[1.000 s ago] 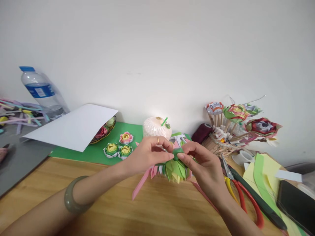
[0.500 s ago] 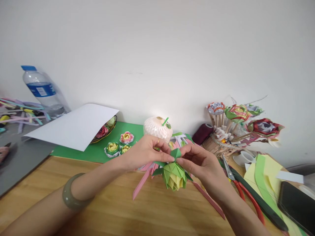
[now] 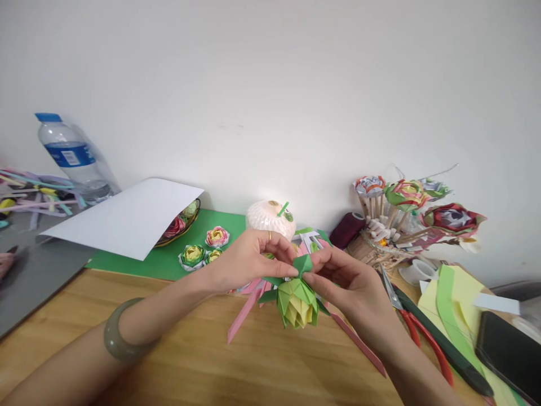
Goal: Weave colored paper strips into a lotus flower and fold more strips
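While the left hand (image 3: 249,262) and right hand (image 3: 353,282) pinch a dark green petal (image 3: 302,263) — fingertips close together — the paper flower (image 3: 298,307) hangs just below, over the wooden table (image 3: 190,344). Pulling too hard could rip the petal; squeezing could squash it.

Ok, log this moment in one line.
left hand: pinching leaf | right hand: pinching same leaf | flower: green-yellow, below leaf | scissors: beside right hand

My right hand (image 3: 349,282) hides part of the paper flower (image 3: 297,304), and near the table's (image 3: 190,349) far edge a white sheet (image 3: 131,217) covers much of a dark-rimmed container (image 3: 187,229).
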`<state>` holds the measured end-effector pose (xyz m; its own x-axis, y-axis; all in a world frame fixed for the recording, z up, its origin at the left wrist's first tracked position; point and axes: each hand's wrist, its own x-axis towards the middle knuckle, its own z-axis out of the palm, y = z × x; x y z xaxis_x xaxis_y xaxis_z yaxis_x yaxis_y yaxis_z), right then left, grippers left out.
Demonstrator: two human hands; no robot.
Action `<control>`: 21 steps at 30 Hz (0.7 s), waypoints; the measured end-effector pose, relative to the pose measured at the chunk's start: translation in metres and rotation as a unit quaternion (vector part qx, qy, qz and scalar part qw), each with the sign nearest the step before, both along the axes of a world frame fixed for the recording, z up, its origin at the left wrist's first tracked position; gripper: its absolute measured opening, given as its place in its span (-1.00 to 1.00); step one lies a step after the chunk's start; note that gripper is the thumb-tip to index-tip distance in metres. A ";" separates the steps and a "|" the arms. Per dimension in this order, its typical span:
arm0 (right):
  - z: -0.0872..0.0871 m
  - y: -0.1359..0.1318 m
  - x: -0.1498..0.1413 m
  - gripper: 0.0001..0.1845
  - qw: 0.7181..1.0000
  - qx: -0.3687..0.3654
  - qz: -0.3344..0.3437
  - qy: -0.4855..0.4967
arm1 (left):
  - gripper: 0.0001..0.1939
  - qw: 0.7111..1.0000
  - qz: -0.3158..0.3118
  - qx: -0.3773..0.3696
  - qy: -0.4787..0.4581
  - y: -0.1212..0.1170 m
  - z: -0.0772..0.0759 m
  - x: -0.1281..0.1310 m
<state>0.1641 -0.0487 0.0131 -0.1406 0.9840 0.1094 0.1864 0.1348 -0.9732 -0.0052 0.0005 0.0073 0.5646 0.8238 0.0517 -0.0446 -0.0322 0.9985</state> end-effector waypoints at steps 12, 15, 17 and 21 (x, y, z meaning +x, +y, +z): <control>-0.002 0.001 0.000 -0.85 0.999 0.025 -0.012 -0.032 | -0.92 0.998 0.040 0.023 0.048 -0.007 0.002 0.001; 0.001 0.000 -0.001 -0.85 0.997 0.041 -0.028 -0.061 | -0.92 0.996 0.054 0.041 0.059 -0.009 0.002 0.001; 0.000 0.000 0.000 -0.86 0.995 0.060 -0.031 -0.078 | -0.93 0.994 0.067 0.055 0.065 -0.011 0.002 0.001; -0.005 0.002 0.002 -0.86 0.985 0.119 -0.036 -0.122 | -0.95 0.992 0.082 0.071 0.061 -0.015 0.001 0.002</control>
